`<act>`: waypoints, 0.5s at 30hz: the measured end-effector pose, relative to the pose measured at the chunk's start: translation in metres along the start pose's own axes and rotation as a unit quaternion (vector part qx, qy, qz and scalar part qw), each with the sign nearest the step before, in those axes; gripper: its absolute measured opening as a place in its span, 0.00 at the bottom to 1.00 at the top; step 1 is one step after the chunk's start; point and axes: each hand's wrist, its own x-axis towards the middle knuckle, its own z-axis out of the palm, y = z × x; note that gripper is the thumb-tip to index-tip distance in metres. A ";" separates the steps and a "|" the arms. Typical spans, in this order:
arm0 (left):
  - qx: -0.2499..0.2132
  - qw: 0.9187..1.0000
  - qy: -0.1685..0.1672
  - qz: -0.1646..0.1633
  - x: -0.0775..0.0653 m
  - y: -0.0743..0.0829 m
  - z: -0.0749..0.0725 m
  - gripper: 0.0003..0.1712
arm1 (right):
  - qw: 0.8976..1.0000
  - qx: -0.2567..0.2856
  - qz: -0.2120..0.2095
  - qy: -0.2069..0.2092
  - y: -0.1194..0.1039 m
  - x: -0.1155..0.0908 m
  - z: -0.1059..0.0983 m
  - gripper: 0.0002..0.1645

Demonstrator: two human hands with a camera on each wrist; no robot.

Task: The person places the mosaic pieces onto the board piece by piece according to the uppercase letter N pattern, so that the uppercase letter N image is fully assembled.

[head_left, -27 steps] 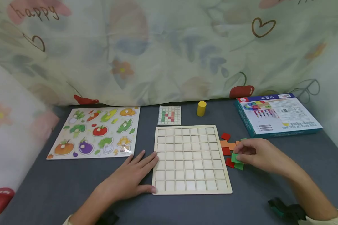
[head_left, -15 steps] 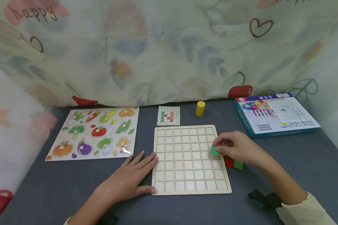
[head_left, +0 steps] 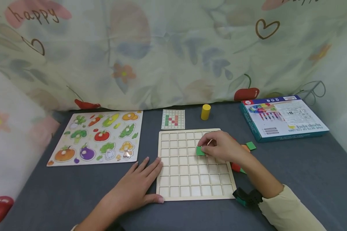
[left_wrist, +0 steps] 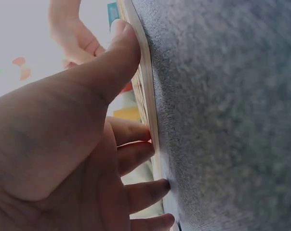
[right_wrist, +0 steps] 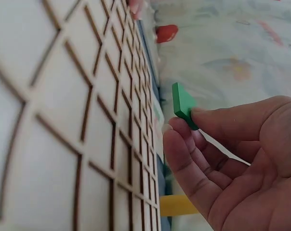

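Observation:
A wooden grid board (head_left: 179, 179) with bare square cells lies in the middle of the table. My right hand (head_left: 219, 146) pinches a green square tile (head_left: 200, 151) between thumb and fingers, over the board's upper right part. In the right wrist view the green tile (right_wrist: 183, 105) is held tilted, apart from the grid surface. My left hand (head_left: 140, 183) lies with fingers spread at the board's left edge, thumb at the lower left corner. The left wrist view shows the left thumb (left_wrist: 124, 45) and fingertips along the board's side edge.
Red, orange and green tiles, among them a green one (head_left: 251, 146), lie right of the board, partly hidden by the right arm. Behind the board are a small pattern card (head_left: 173, 119) and a yellow cylinder (head_left: 205, 112). A vegetable puzzle board (head_left: 88, 136) lies left, a box (head_left: 286, 118) right.
My right hand has picked the green tile from the pile at the right and carried it left over the board. The left hand has stayed at the board's left edge.

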 end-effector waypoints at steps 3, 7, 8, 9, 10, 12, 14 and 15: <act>-0.007 1.000 -0.009 0.002 -0.001 -0.002 -0.002 0.56 | 1.000 0.012 0.003 -0.002 -0.004 0.005 0.000 0.05; -0.019 0.999 -0.024 0.010 -0.002 -0.006 -0.005 0.52 | 1.000 0.019 -0.002 -0.013 -0.007 0.012 0.004 0.06; -0.022 0.999 -0.025 0.012 -0.003 -0.007 -0.006 0.51 | 1.000 0.018 -0.003 -0.015 -0.008 0.013 0.006 0.06; -0.021 0.999 -0.025 0.013 -0.003 -0.008 -0.006 0.51 | 1.000 0.018 -0.005 -0.017 -0.008 0.015 0.007 0.05; -0.020 0.999 -0.023 0.014 -0.003 -0.008 -0.006 0.51 | 1.000 0.017 -0.005 -0.018 -0.009 0.017 0.009 0.05; -0.012 1.000 -0.015 0.014 -0.002 -0.007 -0.005 0.51 | 1.000 0.015 -0.008 -0.021 -0.010 0.021 0.012 0.05; 0.001 1.000 -0.005 0.013 -0.002 -0.006 -0.003 0.52 | 1.000 0.012 -0.012 -0.022 -0.011 0.024 0.014 0.05; 0.009 1.000 0.001 0.013 -0.001 -0.006 -0.002 0.52 | 1.000 0.010 -0.015 -0.024 -0.012 0.026 0.016 0.06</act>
